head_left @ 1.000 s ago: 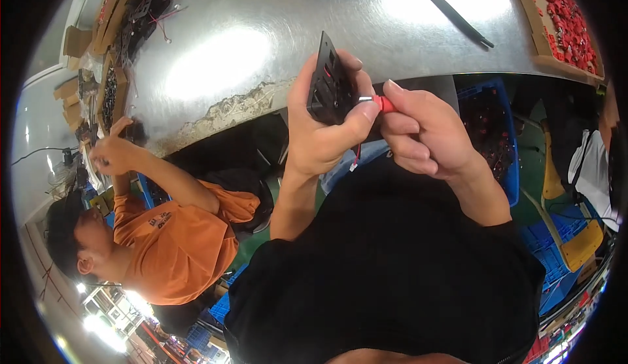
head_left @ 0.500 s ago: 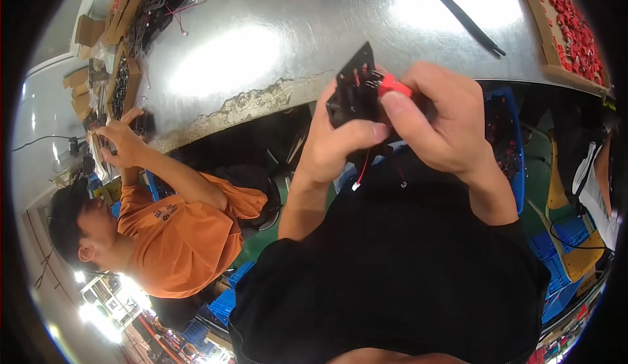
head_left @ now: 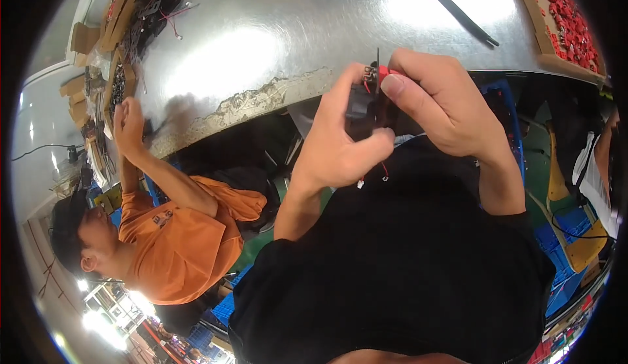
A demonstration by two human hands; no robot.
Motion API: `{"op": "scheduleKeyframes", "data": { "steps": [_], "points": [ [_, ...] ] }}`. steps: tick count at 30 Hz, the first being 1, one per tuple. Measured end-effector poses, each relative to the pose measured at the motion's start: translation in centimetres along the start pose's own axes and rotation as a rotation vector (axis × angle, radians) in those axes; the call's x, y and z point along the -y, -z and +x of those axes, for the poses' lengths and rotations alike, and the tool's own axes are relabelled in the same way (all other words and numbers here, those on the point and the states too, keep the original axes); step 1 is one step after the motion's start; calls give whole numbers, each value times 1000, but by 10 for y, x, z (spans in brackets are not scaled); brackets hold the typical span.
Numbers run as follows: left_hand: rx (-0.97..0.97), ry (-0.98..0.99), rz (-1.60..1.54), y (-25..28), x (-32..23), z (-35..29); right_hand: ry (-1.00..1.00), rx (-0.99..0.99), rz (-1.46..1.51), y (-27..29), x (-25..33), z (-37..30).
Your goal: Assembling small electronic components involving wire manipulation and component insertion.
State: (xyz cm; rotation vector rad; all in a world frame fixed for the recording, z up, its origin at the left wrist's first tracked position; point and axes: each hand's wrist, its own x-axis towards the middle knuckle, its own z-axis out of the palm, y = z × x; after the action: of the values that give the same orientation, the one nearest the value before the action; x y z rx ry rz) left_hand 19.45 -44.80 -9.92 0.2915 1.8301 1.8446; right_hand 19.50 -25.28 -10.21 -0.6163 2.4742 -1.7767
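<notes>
Head view: the person's right hand [head_left: 445, 109] pinches a red plastic part [head_left: 384, 73] between thumb and bent forefinger, pressing it against the right face of a thin black panel [head_left: 379, 94], while small metal prongs [head_left: 369, 74] show on the panel's left side. The panel stands nearly edge-on to the camera, just off the near edge of the table, and the left hand [head_left: 337, 148] grips it from the left, its fingers curled round the upper part and its thumb across the lower. Two small white plugs [head_left: 360, 184] dangle below that thumb, one on a red wire. Beyond the hands lies the shiny metal table [head_left: 314, 30], its front edge chipped and worn. Black-handled pliers [head_left: 454, 5] rest open near its far side, and at the right a cardboard box [head_left: 535, 20] holds many red pieces [head_left: 568, 23]. To the left, black panels [head_left: 152, 23] with loose wires lie heaped beside open cartons; near them, a co-worker in an orange shirt [head_left: 186, 253] raises a blurred hand [head_left: 131, 127] at the table's edge.
</notes>
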Motion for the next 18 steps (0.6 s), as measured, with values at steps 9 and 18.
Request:
{"op": "scheduleKeyframes", "data": {
  "steps": [9, 18],
  "points": [
    [23, 180, -31, 18, -1, 1, 305, -30, -552, 3, -15, 11],
    [51, 145, 589, 18, -38, 12, 436, 3, -696, 11, -26, 14]
  ]
}}
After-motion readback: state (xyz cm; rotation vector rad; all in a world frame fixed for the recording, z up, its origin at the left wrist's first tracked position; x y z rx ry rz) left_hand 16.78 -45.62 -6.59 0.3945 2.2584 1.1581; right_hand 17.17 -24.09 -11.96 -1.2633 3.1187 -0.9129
